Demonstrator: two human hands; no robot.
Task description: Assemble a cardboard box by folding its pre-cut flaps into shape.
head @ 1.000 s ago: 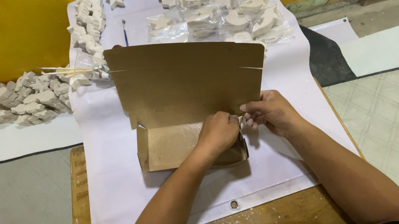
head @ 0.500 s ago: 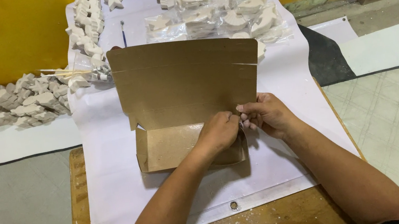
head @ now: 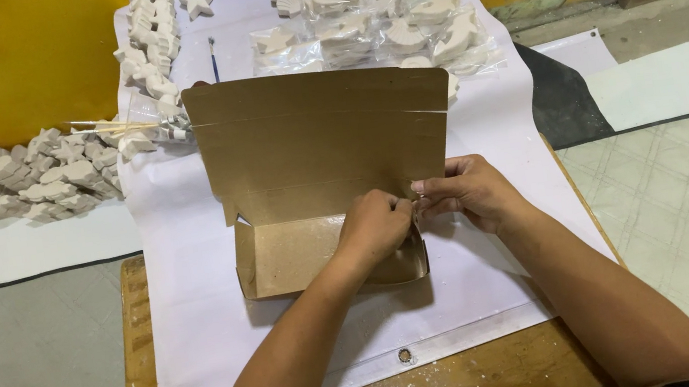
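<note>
I take the white sheet (head: pixel 202 330) as my landmark: it covers the wooden counter (head: pixel 479 386), and the brown cardboard box (head: pixel 322 196) sits in the middle of it, its tall lid standing up at the far side and the shallow tray open toward me. The box looks light and thin, stiff along the folds but easy to bend or crush on the flat walls, so I judge it is best held at the corners and creases. At the right corner of the tray, my left hand (head: pixel 374 227) is curled closed, pinching the side flap, and my right hand (head: pixel 470 192) is closed with fingertips on the same corner from outside. At the far end of the sheet lie white plaster figures in clear bags (head: pixel 392 20), which look brittle.
</note>
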